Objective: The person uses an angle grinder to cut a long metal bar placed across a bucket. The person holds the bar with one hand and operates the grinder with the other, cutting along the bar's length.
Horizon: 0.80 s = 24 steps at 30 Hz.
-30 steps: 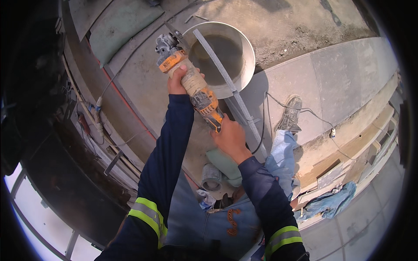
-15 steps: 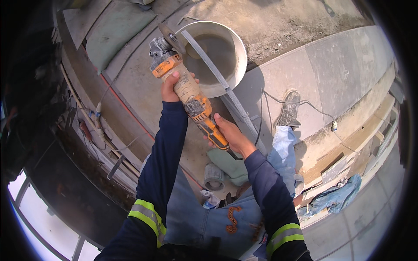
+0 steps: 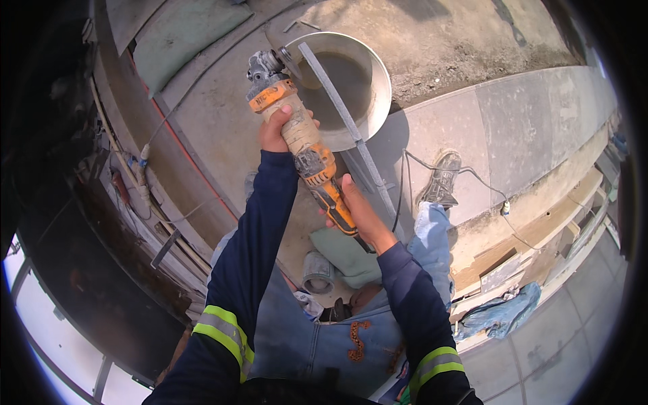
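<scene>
Both hands carry an orange and grey angle grinder (image 3: 312, 156), slanted with its head away from me. Tan tape wraps its body, and my left hand (image 3: 278, 129) is closed round that part just behind the head. Further back, my right hand (image 3: 364, 217) grips the rear handle. The grinder's disc (image 3: 289, 63) faces a long grey metal bar (image 3: 335, 96), beside its far end; whether they touch I cannot tell. That bar lies slantwise across the rim of a round white tub (image 3: 383, 101) with murky grey liquid (image 3: 343, 91) inside.
A power cable with a plug connector (image 3: 505, 208) runs past my shoe (image 3: 442, 179) on the right. Below the grinder sit a grey cylindrical container (image 3: 318, 273) and a green sack (image 3: 347, 256). Another green sack (image 3: 182, 44) lies far left. A blue cloth (image 3: 499, 314) rests at lower right.
The grinder and both hands sit slightly further right in view, and the disc appears turned more toward the bar. The whole view has shifted a little. Both hands keep their hold.
</scene>
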### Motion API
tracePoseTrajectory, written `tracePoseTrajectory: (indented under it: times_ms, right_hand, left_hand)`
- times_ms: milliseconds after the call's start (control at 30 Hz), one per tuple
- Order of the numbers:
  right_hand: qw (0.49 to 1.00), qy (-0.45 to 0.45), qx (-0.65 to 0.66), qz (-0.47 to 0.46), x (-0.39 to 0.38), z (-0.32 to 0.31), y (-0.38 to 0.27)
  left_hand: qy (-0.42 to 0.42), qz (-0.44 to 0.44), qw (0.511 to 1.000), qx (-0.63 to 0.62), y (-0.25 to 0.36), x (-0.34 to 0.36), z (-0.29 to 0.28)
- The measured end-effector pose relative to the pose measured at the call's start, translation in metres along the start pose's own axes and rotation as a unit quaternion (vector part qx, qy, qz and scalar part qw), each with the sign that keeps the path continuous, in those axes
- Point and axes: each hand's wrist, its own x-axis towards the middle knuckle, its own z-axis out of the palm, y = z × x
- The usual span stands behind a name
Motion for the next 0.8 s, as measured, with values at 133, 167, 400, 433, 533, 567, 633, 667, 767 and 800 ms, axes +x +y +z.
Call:
tracePoseTrajectory:
  times_ms: [133,167,400,433,533,567,633,667,767,800]
  right_hand:
    - [0.862,0.129,-0.469,-0.140,0.008,-0.008,0.006]
    - [0.833,0.145,-0.519,-0.127,0.006,0.000,-0.002]
    - [0.787,0.183,-0.572,-0.144,0.006,0.011,0.000]
    - [0.781,0.175,-0.583,-0.141,0.007,0.013,0.002]
    - [0.757,0.189,-0.614,-0.124,0.007,0.019,0.005]
    - [0.746,0.211,-0.622,-0.113,0.008,0.022,0.006]
    - [0.733,0.233,-0.631,-0.103,0.008,0.027,0.004]
    - [0.730,0.237,-0.632,-0.102,0.006,0.029,0.000]
    - [0.735,0.234,-0.629,-0.098,0.004,0.022,-0.003]
    - [0.739,0.229,-0.626,-0.100,0.003,0.020,-0.004]
  left_hand:
    - [0.019,0.016,1.000,-0.011,-0.004,0.013,0.015]
    - [0.031,0.027,0.999,-0.005,-0.002,0.015,0.017]
    - [0.057,0.049,0.997,0.011,0.001,0.014,0.022]
    - [0.058,0.053,0.997,0.010,0.002,0.014,0.021]
    - [0.056,0.034,0.998,0.020,0.005,0.008,0.017]
    - [0.048,0.025,0.999,-0.003,0.004,0.008,0.016]
    - [0.033,0.011,0.998,-0.043,0.002,0.009,0.010]
    - [0.026,0.012,0.998,-0.053,0.000,0.010,0.008]
    - [0.013,-0.006,0.997,-0.080,-0.008,0.011,0.008]
    - [0.010,-0.015,0.996,-0.083,-0.008,0.010,0.009]
